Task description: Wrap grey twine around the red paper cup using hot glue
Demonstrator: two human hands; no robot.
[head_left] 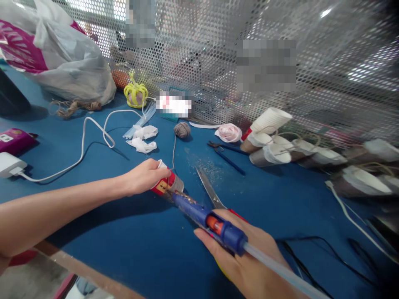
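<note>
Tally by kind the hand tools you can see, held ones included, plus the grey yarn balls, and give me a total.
Blue plastic glue gun, held in the right hand: 1
Metal-bladed scissors with red handles: 1
Blue-handled metal pliers: 1
Round grey yarn ball: 1
Total: 4

On the table (131,236), the yarn ball (182,130) lies behind the cup (164,183), left of the pliers (230,161).

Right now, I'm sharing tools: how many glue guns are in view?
1: the blue glue gun in the right hand, pointing at the cup in the left hand. The plastic bag may hide others.
</note>
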